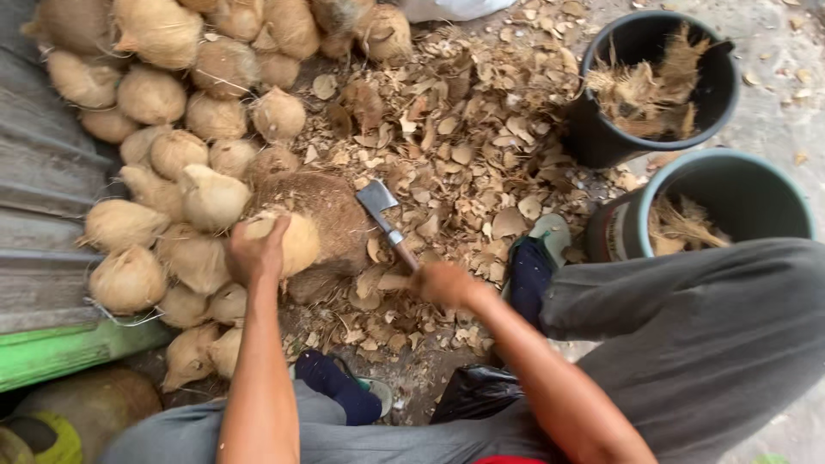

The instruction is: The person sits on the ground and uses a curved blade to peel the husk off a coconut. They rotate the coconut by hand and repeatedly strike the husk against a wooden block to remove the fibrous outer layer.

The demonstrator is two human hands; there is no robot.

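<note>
My left hand point(255, 251) grips a pale husked coconut point(296, 241) and holds it on a brown wooden block point(326, 215) on the ground. My right hand point(443, 283) is closed around the wooden handle of a small cleaver point(379, 203), whose grey blade hovers just right of the coconut. A large heap of husked coconuts point(172, 129) lies to the left, touching the block. My legs in grey trousers and dark socks frame the spot.
Shell chips and husk scraps point(464, 129) litter the ground ahead. A black bucket point(593, 137) with husk fibre stands at the upper right, a green-rimmed bucket point(730, 163) below it. Corrugated metal sheet point(43, 172) and a green board run along the left.
</note>
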